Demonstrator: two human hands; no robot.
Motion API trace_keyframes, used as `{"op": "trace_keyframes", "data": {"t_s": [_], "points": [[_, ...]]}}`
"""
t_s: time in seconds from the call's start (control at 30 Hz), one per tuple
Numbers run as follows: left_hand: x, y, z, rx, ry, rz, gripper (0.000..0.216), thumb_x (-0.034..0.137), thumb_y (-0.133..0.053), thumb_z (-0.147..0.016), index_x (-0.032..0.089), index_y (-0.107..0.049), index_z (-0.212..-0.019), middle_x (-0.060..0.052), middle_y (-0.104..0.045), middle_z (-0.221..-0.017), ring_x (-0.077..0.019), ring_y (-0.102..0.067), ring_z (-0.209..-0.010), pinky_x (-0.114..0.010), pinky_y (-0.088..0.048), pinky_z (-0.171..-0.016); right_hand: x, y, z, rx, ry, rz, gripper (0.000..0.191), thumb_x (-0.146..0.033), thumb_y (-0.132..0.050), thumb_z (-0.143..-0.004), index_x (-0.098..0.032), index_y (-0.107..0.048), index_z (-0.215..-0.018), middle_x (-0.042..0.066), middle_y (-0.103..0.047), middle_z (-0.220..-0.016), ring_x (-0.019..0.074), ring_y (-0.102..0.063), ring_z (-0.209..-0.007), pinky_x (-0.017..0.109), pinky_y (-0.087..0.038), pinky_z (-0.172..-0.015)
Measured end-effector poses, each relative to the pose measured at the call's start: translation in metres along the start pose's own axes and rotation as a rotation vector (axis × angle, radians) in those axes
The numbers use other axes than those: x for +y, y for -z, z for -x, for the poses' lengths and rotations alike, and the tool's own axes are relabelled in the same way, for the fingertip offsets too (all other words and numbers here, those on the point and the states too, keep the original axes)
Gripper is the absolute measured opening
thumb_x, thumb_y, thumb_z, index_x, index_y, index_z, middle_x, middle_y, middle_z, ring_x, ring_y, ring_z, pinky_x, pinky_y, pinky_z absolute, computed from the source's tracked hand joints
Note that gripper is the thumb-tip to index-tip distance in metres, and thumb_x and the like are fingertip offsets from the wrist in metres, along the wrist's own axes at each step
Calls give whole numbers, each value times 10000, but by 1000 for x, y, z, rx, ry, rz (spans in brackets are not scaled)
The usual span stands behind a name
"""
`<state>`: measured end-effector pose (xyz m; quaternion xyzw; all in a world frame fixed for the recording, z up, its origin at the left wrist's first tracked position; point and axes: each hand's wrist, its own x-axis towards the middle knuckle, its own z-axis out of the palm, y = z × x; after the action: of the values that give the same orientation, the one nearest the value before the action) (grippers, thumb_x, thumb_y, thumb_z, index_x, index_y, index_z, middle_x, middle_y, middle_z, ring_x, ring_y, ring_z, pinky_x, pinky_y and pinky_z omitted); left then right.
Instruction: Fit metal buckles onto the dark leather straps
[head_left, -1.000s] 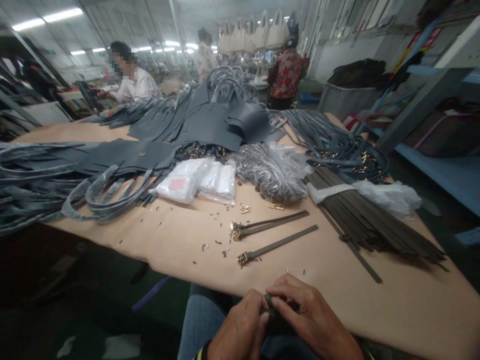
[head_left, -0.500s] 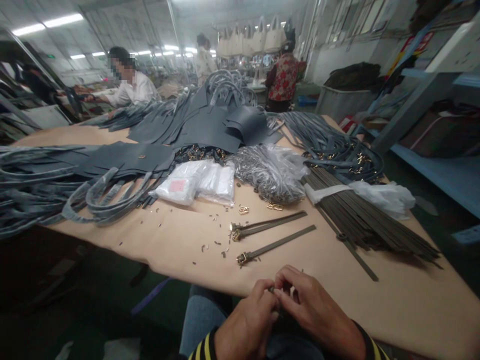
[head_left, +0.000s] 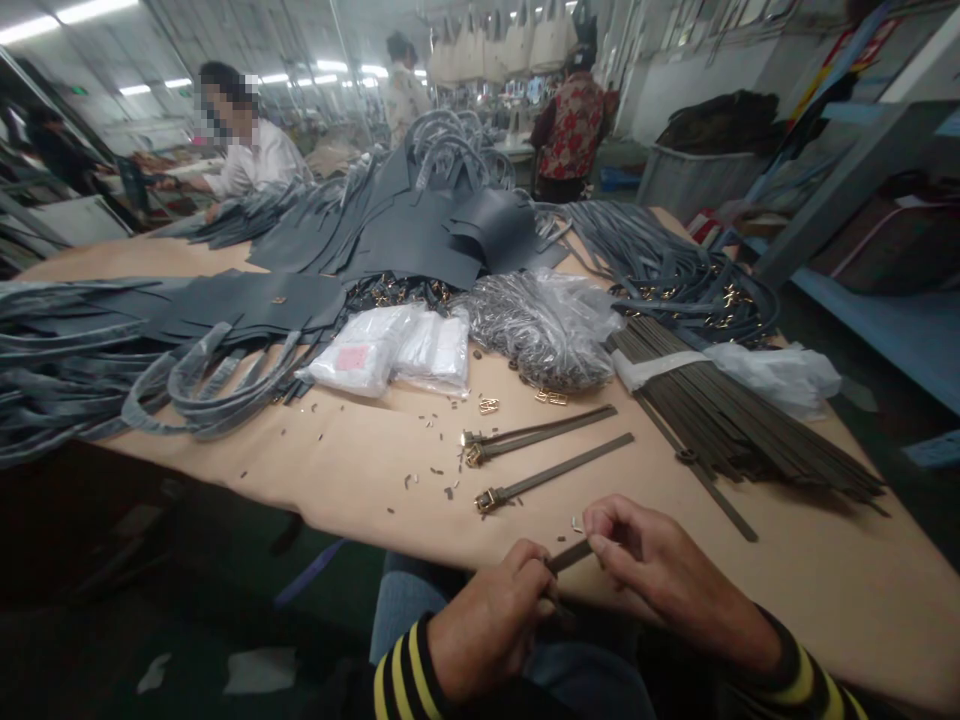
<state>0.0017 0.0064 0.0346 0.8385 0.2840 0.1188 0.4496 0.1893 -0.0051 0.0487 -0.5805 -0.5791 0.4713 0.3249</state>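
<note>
You are holding a short dark strap [head_left: 568, 556] between both hands, just over the near edge of the table [head_left: 787, 600]. Your left hand [head_left: 487, 625] is curling shut, thumb and fingers pinching the strap's lower end. Your right hand [head_left: 660, 575] is pinching the upper end between thumb and forefinger, the other fingers folding in loosely. The strap is showing narrow, flat and matte grey-olive, tilting up to the right. Most of its length is hiding inside your grips, so whether it carries a buckle cannot be told.

Room: bare tan surface is lying open right of your right hand, out toward the near right corner. A band of it is also running between your hands and the three buckled straps [head_left: 551, 455] just beyond. Small metal bits [head_left: 435, 470] are dotting the near-middle stretch.

Materials: the buckled straps are looking thin and stiff, with gold buckles at their left ends. A strap bundle [head_left: 735, 425], banded in white, is angling toward the right edge. A crinkled clear bag [head_left: 547, 335] of metal hardware and some white packets [head_left: 397, 350] are sitting mid-table. Curved grey handles [head_left: 210, 385] are heaping along the left side. Smooth dark leather panels [head_left: 420, 235] are piling toward the far edge.
</note>
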Motion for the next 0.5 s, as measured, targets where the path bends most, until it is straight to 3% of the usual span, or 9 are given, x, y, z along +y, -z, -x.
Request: {"op": "trace_keyframes", "data": {"t_s": [0.17, 0.3, 0.37, 0.43, 0.5], "points": [[-18, -7, 12, 57, 86, 375, 140, 265, -307, -854, 168, -395, -806, -12, -491, -699, -53, -430, -434, -197, -404, -477, 6, 37, 2, 214, -102, -224, 309, -439, -625, -611, -185, -453, -574, -3, -509, -665, 121, -533, -528, 273, -479, -524], [-33, -12, 20, 285, 342, 647, 233, 390, -330, -842, 164, -386, -855, 8, -535, -610, -88, -523, -450, -192, -410, -422, 28, 62, 3, 419, -172, -276, 388, -517, -669, -530, -183, -490, -617, 25, -539, -752, 151, -572, -558, 319, -505, -551], [-38, -13, 22, 337, 449, 657, 251, 415, -360, -824, 166, -386, -801, 35, -530, -499, -78, -490, -385, -169, -376, -384, 44, 68, 3, 367, -199, -181, 375, -529, -639, -555, -189, -488, -604, 18, -539, -694, 167, -576, -567, 326, -500, -556], [-42, -15, 22, 339, 523, 628, 259, 422, -363, -817, 167, -387, -776, 68, -481, -392, -65, -423, -314, -147, -327, -345, 61, 67, 3, 240, -210, 57, 320, -497, -587, -616, -199, -479, -575, 5, -522, -588, 177, -558, -546, 331, -484, -538], [-43, -16, 22, 353, 566, 594, 252, 412, -349, -819, 171, -387, -756, 85, -441, -355, -62, -387, -287, -141, -299, -323, 73, 63, 3, 209, -146, 348, 225, -422, -541, -669, -199, -513, -648, 29, -553, -612, 203, -557, -592, 353, -473, -567]]}}
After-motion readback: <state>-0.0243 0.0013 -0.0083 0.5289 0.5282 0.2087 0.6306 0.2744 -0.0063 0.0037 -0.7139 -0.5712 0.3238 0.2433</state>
